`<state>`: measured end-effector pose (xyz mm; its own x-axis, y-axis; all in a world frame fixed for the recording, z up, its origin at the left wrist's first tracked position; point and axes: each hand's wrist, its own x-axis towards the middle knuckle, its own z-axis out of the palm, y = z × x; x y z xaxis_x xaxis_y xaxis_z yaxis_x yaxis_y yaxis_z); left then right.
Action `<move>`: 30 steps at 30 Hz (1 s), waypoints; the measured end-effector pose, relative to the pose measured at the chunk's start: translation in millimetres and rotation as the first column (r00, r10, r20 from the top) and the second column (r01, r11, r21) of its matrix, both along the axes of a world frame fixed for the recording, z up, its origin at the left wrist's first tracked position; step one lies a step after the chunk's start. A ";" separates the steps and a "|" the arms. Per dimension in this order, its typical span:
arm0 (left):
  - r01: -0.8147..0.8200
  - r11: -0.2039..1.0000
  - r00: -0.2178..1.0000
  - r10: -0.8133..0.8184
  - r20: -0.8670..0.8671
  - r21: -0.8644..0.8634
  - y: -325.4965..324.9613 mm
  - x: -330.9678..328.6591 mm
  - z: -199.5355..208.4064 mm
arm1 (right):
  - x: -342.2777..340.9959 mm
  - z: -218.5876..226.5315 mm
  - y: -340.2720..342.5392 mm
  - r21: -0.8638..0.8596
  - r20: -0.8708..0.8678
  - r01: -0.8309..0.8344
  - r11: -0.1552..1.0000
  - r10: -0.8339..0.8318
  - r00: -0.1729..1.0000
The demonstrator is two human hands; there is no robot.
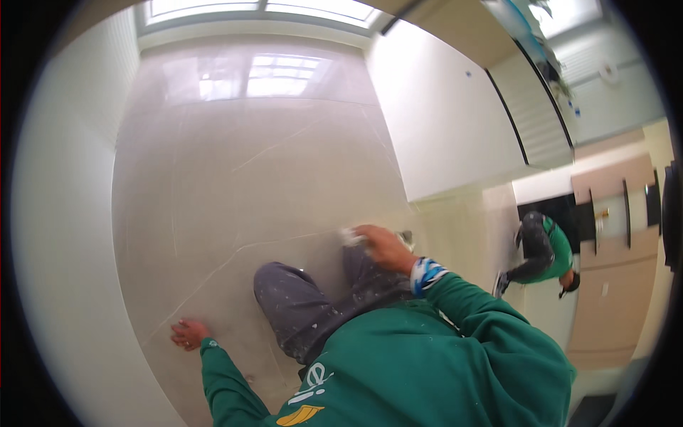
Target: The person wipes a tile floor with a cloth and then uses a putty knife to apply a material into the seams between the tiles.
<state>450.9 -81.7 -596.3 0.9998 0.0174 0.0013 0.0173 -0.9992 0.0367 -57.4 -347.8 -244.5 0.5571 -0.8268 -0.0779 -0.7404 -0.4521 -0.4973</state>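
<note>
I am kneeling on a glossy grey tiled floor [213, 178] with pale vein lines. My left hand [188, 334] rests on the floor near the left wall, its fingers apart and nothing in them. In front of my right knee, my right hand [386, 247] is closed on a small white crumpled cloth [351, 237], most of it covered by the fingers. Whether the cloth touches the floor I cannot tell. A blue and white band [427, 275] circles my right wrist. My dark grey trousers [299, 299] are spotted with pale specks.
A white wall [71, 213] runs along my left side. To the right ahead stands a large white cabinet [448, 107] with dark edges. Farther right, another person [551, 245] in a green top crouches by wood-coloured cabinets [615, 292]. Window light reflects off the far floor.
</note>
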 end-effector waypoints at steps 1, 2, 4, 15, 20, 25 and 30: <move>0.021 0.999 0.991 -0.027 -0.130 -0.047 -2.3 -12.0 -1.8 | -58.5 5.6 8.2 -0.009 -0.037 0.140 0.990 -0.141 0.989; 0.030 0.996 0.965 -0.052 -0.256 -0.089 -1.6 -23.2 -3.5 | -117.6 10.3 22.5 -0.015 -0.074 0.279 0.960 -0.280 0.957; 0.410 0.911 0.862 -0.372 -0.345 0.043 28.0 102.7 37.1 | -166.2 1.6 32.7 -0.021 0.068 0.539 0.842 -0.537 0.841; 0.481 0.562 0.449 -0.817 -0.362 -0.672 -118.6 -195.9 123.5 | -301.4 -137.9 5.4 -0.010 0.122 0.841 0.541 -0.834 0.537; 0.879 0.457 0.351 -0.812 -0.467 -0.134 -198.4 -302.5 197.4 | -191.3 -240.2 -95.4 0.139 0.203 0.878 0.458 -0.881 0.427; 0.909 0.415 0.342 -0.793 -0.504 -0.036 -206.9 -328.1 178.3 | -57.7 -299.7 -52.7 0.030 -0.489 0.695 0.718 -0.596 0.637; 0.919 0.395 0.335 -0.787 -0.518 -0.004 -226.4 -310.2 190.6 | -63.1 -264.4 -81.6 0.077 -0.641 0.669 0.739 -0.477 0.601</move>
